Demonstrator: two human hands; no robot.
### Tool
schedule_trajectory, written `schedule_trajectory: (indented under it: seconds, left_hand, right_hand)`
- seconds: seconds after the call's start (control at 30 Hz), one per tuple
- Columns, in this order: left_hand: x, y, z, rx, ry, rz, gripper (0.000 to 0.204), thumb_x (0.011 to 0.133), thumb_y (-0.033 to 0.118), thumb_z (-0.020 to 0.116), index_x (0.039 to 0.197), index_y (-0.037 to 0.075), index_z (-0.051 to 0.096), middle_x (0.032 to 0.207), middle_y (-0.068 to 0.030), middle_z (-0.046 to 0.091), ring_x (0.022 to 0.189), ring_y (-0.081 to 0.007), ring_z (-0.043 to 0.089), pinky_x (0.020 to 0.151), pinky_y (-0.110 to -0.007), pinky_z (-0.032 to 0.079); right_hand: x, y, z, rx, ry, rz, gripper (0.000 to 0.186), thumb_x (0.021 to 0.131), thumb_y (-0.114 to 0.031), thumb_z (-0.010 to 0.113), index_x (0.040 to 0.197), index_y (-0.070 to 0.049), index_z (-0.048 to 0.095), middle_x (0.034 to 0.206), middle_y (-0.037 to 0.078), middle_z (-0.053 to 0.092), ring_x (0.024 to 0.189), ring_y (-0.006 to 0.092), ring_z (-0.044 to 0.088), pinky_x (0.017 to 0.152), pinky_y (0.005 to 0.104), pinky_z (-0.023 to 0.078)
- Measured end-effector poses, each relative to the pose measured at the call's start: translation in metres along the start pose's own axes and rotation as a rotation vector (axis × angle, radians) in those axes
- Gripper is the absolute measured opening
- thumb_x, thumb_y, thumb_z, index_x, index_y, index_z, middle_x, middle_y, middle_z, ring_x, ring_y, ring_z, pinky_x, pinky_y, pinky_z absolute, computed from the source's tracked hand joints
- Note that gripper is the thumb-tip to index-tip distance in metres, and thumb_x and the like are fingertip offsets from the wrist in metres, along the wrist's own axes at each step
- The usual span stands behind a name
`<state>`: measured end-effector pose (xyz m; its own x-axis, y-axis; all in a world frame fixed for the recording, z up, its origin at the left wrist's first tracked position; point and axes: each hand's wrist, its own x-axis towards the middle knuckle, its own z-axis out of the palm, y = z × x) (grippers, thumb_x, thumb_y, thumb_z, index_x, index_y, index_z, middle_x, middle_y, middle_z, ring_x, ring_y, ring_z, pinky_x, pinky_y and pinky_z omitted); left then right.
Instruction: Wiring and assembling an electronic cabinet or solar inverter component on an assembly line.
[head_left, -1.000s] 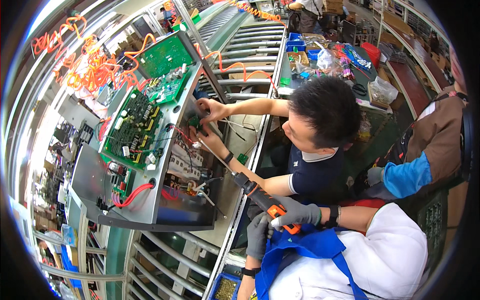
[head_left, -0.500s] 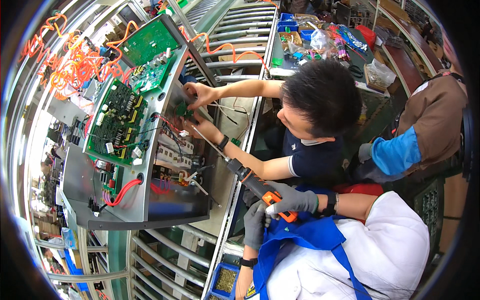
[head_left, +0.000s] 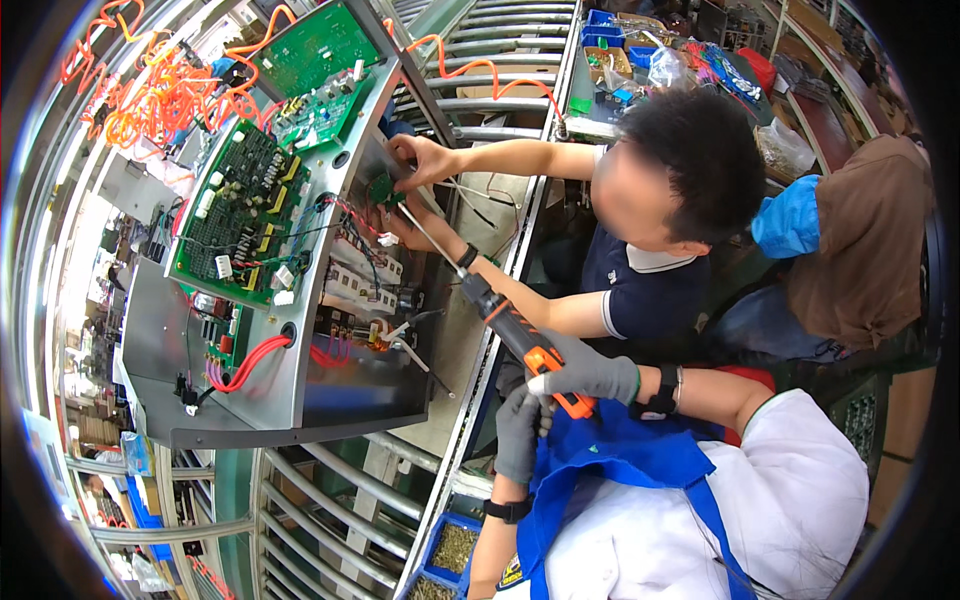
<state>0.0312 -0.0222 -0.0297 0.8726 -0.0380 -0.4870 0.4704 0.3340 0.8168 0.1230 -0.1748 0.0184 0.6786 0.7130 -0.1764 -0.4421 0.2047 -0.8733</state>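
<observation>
Right glove (head_left: 585, 368): grey
Left glove (head_left: 517, 437): grey
Power screwdriver (head_left: 512, 328): black and orange, silver shaft (head_left: 432, 239)
Apron (head_left: 640, 460): plain blue
Wearer's shirt (head_left: 770, 480): white
Co-worker's shirt (head_left: 650, 300): navy, white collar (head_left: 657, 262)
Circuit board (head_left: 225, 222): green, yellow and white components (head_left: 278, 198)
Thick cables (head_left: 262, 350): red
Air hoses (head_left: 165, 115): orange

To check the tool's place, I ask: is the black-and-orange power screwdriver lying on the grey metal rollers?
No, the grey-gloved right hand holds this screwdriver by its handle.

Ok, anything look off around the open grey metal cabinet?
Orange coiled hose at upper left: bunched in a messy tangle instead of even coils. No clear spill or damage visible.
</observation>
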Motion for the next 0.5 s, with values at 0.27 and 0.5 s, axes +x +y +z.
schedule_trajectory:
  seconds: [0.27,0.5]
  left_hand:
    - [0.030,0.027,-0.027,-0.092,0.057,0.157,0.018,0.094,0.014,0.044,0.099,0.005,0.059,0.068,0.0004,0.054,0.051,-0.0051,0.047,0.045,-0.019,0.036]
    - [0.031,0.022,-0.037,-0.098,0.088,0.172,0.017,0.095,0.019,0.053,0.104,0.005,0.056,0.081,-0.0001,0.059,0.056,-0.0043,0.050,0.046,-0.017,0.037]
  right_hand:
    - [0.046,-0.004,0.027,0.017,0.126,0.051,0.052,0.076,-0.021,0.075,0.110,-0.005,0.039,0.075,0.005,0.055,0.058,0.0134,0.059,0.052,0.0293,0.053]
    - [0.069,-0.003,0.034,-0.005,0.174,0.038,0.055,0.074,-0.026,0.077,0.111,-0.005,0.041,0.076,0.003,0.053,0.059,0.0114,0.056,0.054,0.0277,0.051]
